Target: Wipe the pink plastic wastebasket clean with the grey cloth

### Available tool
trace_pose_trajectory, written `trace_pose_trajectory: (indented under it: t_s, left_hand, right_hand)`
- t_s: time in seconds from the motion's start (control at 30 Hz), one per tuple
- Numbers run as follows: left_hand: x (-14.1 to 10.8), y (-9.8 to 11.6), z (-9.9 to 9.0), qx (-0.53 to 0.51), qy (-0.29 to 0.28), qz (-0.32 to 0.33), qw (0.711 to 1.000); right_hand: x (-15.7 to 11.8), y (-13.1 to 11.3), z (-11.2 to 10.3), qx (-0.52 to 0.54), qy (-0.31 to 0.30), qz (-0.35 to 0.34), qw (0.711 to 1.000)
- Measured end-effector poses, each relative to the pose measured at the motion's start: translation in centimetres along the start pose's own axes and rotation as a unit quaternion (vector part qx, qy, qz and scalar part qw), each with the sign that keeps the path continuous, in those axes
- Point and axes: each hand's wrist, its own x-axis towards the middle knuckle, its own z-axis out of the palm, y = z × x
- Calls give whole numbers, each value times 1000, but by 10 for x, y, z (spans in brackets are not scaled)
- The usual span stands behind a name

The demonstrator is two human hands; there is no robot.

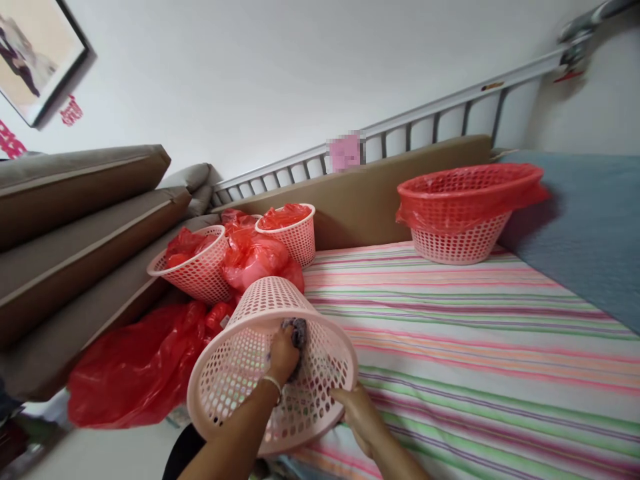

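Observation:
A pink plastic basket [273, 317] with holes in its wall lies tipped on its side, its wide mouth facing me. My left hand [284, 353], a bracelet at the wrist, reaches inside it. A bunched grey-purple cloth [299, 333] is gripped in that hand and pressed to the basket's inner wall. On the right, my right hand [357, 413] clasps the rim, thumb on the inside; its other fingers are largely hidden behind the basket.
Red plastic bags [145, 363] lie left of the basket. Behind stand pink baskets [203, 267] holding red bags. Another basket [457, 237], lined with a red bag, stands at right on the striped sheet [475, 320]. Brown-grey cushions [75, 247] are stacked at left; a metal railing [425, 127] runs behind.

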Motion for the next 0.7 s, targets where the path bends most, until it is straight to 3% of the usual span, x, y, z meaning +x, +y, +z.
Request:
trace_pose_trajectory:
  t_s: [0.13, 0.23, 0.37, 0.5, 0.7]
  left_hand:
    - [-55, 24, 3, -49, -13, 54, 997]
    - [-97, 30, -3, -72, -34, 103, 992]
    - [-121, 25, -16, -39, -65, 164, 983]
    - [-95, 7, -23, 35, -67, 154, 985]
    - [-17, -25, -25, 120, -28, 37, 992]
  right_hand:
    - [0, 1, -1, 13, 14, -6, 1000]
    - [2, 3, -2, 16, 10, -8, 1000]
    - [2, 4, -3, 4, 22, -2, 1000]
    - [-1, 2, -3, -14, 18, -2, 1000]
    - [0, -10, -6, -83, 3, -17, 996]
